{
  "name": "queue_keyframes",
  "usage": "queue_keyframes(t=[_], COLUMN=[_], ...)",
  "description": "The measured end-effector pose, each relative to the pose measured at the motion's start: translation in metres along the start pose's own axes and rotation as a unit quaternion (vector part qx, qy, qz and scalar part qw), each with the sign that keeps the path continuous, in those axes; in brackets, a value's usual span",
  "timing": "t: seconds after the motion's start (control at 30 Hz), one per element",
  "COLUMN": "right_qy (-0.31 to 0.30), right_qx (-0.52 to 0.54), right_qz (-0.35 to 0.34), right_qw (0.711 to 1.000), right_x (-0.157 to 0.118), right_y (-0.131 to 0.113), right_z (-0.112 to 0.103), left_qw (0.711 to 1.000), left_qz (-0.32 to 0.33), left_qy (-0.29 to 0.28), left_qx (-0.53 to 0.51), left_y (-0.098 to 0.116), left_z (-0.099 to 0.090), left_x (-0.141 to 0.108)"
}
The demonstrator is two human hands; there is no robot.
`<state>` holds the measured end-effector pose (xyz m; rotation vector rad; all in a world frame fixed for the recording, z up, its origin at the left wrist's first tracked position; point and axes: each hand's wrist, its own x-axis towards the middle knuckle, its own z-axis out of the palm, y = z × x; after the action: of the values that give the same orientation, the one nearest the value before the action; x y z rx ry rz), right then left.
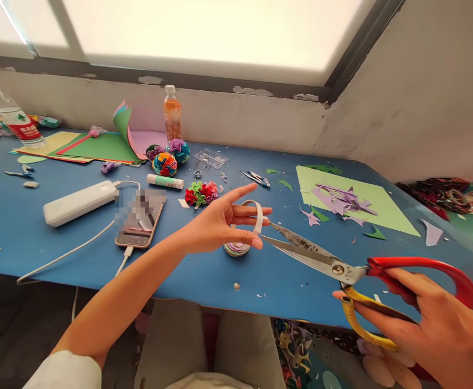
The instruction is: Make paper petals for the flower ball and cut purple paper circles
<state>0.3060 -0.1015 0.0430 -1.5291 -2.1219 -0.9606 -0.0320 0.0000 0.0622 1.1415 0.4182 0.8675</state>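
Observation:
My left hand (220, 219), its fingers spread, has a loop of white tape or strip (259, 216) around the fingers. In my right hand (434, 324) are large scissors (337, 267) with one red and one yellow handle. Their blades are slightly apart and point left, the tips close to the strip by my left fingertips. Partly hidden under my left hand, a small round roll (236, 248) rests on the blue table (204, 275).
Left: phone (139, 221), white power bank (80, 202) with cable, glue stick (164, 181). Paper flower balls (164, 164) and an orange drink bottle (172, 113) stand behind. Right: light green sheet (394, 210) under purple scraps (342, 200). A clear bottle (13, 116) stands far left.

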Motion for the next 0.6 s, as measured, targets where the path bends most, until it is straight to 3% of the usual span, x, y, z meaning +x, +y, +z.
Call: queue_keyframes(t=[0.13,0.3,0.47,0.6], right_qy=[0.010,-0.058,0.001,-0.011], right_qx=[0.012,0.002,-0.032,-0.023], right_qz=[0.013,0.046,0.017,0.051], right_qw=[1.000,0.997,0.999,0.998], right_x=[-0.002,-0.004,-0.001,0.002], right_y=[-0.001,-0.001,-0.014,-0.021], right_z=[0.005,0.005,0.003,0.004], left_qw=[1.000,1.000,1.000,1.000], left_qz=[0.008,0.010,0.007,0.021], left_qy=[0.002,-0.007,-0.016,-0.008], left_qx=[0.002,0.004,0.011,0.021], left_y=[-0.001,-0.003,-0.002,-0.001], left_z=[0.000,0.001,0.003,0.003], left_x=[-0.001,-0.002,-0.003,-0.004])
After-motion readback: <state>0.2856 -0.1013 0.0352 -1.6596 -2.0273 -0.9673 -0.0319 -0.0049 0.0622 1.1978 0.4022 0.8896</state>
